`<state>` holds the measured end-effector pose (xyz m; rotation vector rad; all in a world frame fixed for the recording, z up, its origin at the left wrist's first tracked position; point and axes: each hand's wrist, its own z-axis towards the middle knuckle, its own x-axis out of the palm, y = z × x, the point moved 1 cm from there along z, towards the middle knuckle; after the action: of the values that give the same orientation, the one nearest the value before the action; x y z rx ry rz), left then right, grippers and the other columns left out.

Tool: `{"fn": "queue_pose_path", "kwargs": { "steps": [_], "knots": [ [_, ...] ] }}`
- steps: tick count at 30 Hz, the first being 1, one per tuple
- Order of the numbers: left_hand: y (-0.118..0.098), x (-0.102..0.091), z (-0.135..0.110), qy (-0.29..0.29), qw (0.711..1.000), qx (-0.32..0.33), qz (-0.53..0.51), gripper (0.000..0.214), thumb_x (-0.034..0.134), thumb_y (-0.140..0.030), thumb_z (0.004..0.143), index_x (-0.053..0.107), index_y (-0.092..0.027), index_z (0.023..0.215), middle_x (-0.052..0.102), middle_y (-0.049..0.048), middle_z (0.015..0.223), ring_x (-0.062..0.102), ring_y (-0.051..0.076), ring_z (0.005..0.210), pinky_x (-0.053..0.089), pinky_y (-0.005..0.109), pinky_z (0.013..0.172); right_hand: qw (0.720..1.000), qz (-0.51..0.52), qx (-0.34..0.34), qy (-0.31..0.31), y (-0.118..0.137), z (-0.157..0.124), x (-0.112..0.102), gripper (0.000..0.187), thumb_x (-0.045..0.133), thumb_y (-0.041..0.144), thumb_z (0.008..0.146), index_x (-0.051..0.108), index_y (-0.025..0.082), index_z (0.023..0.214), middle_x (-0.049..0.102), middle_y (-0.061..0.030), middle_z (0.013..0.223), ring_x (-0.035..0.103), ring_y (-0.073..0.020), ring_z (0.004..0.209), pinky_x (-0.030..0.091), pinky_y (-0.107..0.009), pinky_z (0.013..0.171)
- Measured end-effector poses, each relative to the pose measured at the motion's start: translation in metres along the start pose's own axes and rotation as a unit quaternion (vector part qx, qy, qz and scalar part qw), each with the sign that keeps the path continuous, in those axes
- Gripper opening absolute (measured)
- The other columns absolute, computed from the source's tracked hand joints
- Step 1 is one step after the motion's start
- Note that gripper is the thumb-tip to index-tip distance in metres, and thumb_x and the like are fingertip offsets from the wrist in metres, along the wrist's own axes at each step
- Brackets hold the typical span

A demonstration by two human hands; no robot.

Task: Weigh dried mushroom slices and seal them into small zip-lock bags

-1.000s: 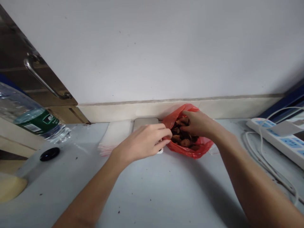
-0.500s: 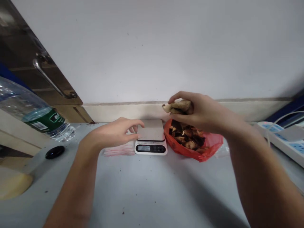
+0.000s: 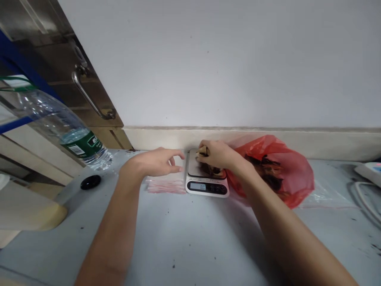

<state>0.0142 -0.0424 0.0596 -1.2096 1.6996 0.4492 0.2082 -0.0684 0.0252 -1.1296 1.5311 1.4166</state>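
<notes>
My right hand (image 3: 218, 153) is over the pan of a small white kitchen scale (image 3: 207, 186). Its fingers close round a pale, shrivelled dried piece (image 3: 203, 151). Darker dried brown pieces (image 3: 212, 170) show below the fingers at the pan; whether they are held or resting there is hard to tell. The scale's display (image 3: 197, 186) appears to read 0.0. Left of the scale, my left hand (image 3: 159, 161) hovers with thumb and fingers apart, holding nothing. Under it lie clear zip bags (image 3: 165, 186) with red edges. A red plastic bag (image 3: 300, 174) of dried brown pieces stands right of the scale, partly behind my right forearm.
A large water bottle (image 3: 81, 143) with a green label stands at the left, near a black round lid (image 3: 91, 182) and a pale container (image 3: 32, 208). The wall (image 3: 238, 71) rises behind the table. A white power strip (image 3: 370, 172) and cable are far right.
My right hand has moved from above the red bag down and left to the scale pan with the dried piece. The red bag's near side now stands higher. The view has shifted right.
</notes>
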Motion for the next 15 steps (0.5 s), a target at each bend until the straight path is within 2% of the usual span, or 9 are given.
{"fn": "queue_pose_path", "kwargs": {
  "steps": [4,10,15],
  "knots": [
    [-0.004,0.002,0.002,0.000,1.000,0.013,0.015,0.052,0.052,-0.050,0.096,0.055,-0.032,0.145,0.074,0.0075,0.127,0.071,0.023,0.108,0.052,0.030,0.086,1.000,0.025,0.003,-0.009,-0.005,-0.002,0.000,0.021,0.063,0.027,0.098,0.066,0.019,0.117,0.077,-0.0125,0.115,0.071,-0.0229,0.097,0.047,-0.027,0.076],
    [-0.008,0.004,0.003,0.011,1.000,0.009,0.018,0.056,0.053,-0.051,0.096,0.052,-0.033,0.149,0.074,0.0069,0.130,0.072,0.024,0.109,0.052,0.030,0.087,0.998,0.068,-0.013,-0.009,-0.011,-0.005,0.000,0.022,0.066,0.030,0.097,0.065,0.021,0.117,0.078,-0.0096,0.113,0.071,-0.0210,0.095,0.050,-0.027,0.079],
    [-0.008,0.005,0.005,0.020,1.000,0.000,0.010,0.058,0.054,-0.057,0.095,0.052,-0.035,0.149,0.073,0.0062,0.131,0.072,0.025,0.110,0.053,0.032,0.088,0.993,0.105,-0.051,-0.011,-0.019,-0.006,-0.002,0.010,0.066,0.031,0.095,0.064,0.022,0.098,0.077,-0.0043,0.103,0.069,-0.0172,0.087,0.049,-0.025,0.076]
  ]
}}
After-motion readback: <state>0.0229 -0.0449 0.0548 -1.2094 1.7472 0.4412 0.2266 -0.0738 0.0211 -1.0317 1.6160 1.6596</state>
